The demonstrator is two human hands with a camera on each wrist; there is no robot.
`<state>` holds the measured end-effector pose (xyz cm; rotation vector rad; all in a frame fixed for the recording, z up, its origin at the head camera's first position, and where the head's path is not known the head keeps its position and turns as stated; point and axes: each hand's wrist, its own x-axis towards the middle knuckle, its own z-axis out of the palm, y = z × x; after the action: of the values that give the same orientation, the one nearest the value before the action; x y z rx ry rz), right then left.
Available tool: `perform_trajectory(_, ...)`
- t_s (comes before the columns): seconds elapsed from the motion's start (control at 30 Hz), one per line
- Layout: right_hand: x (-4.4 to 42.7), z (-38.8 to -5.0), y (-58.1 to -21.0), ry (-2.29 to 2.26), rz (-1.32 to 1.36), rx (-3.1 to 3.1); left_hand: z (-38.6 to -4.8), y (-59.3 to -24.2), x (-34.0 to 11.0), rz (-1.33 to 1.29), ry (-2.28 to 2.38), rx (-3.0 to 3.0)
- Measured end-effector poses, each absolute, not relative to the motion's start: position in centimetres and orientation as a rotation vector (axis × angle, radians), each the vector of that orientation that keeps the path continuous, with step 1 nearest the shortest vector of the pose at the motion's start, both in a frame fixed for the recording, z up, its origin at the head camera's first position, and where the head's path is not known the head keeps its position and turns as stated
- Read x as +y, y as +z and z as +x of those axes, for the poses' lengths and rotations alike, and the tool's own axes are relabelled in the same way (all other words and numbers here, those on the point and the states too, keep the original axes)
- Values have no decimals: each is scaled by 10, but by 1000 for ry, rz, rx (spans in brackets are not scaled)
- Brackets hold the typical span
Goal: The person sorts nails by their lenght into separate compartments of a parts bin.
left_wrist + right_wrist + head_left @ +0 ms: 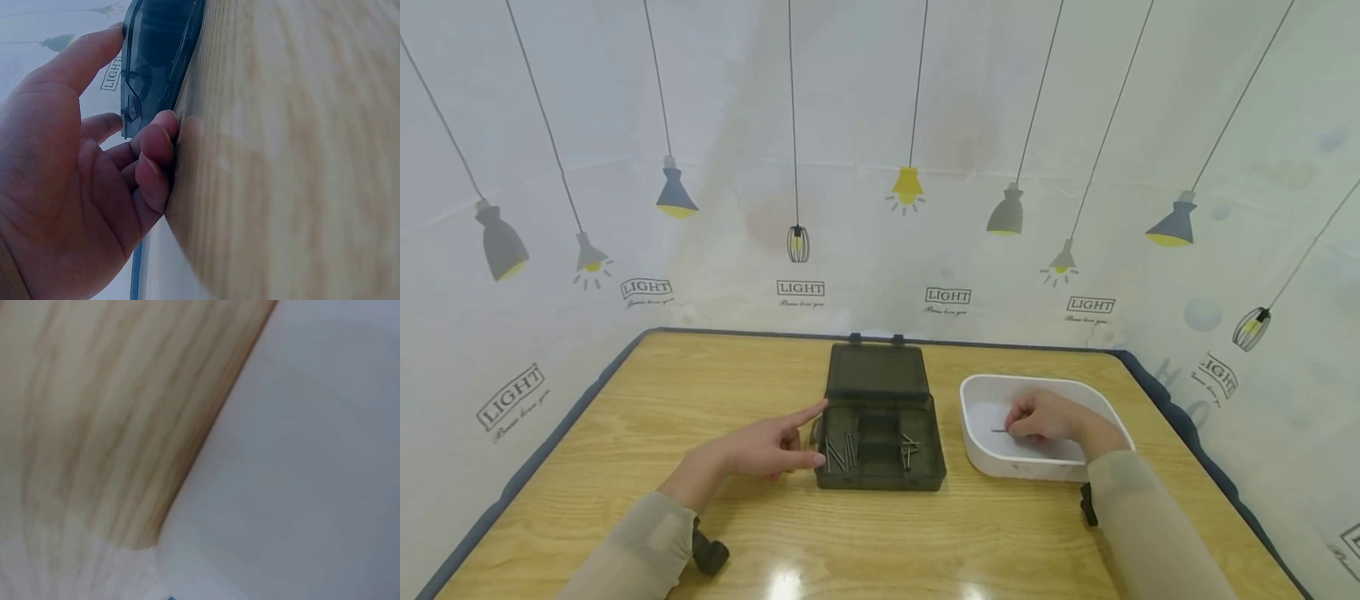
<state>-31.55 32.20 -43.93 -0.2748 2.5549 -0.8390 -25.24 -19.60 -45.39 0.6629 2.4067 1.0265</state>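
Observation:
A dark translucent plastic box (880,482) lies on the table with its lid (878,371) raised at the back. Long thin metal nails (842,452) lie in its left compartment, shorter ones (909,451) in the right. My left hand (760,446) touches the box's left side with outstretched index finger and thumb. In the left wrist view, that hand's other fingers (156,147) are bent beside the box. Inside a white tray (973,457), my right hand (1047,418) pinches a thin nail (998,431) whose end sticks out leftward. The right wrist view does not show the hand.
The wooden table (880,542) carries the box and, to its right, the tray. A white curtain (880,108) printed with lamps hangs behind and along both sides. In the right wrist view, the tray's outer wall (300,456) fills the right half.

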Motion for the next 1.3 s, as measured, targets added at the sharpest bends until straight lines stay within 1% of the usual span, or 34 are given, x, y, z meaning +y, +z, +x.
perform_trajectory(0.13, 320, -315, -440, -825, -242, 2555, -253, -455, -197, 661, 1033, 2401)
perform_trajectory(0.87, 318, -308, -434, -810, -294, 2601, -253, -455, -197, 667, 1036, 2399)
perform_trajectory(1.07, 316, -302, -429, -877, -339, 2634, -253, -455, -196, 661, 1027, 2406)
perform_trajectory(1.3, 310, -293, -424, -1067, -333, 2634, -253, -453, -196, 659, 1021, 2412)
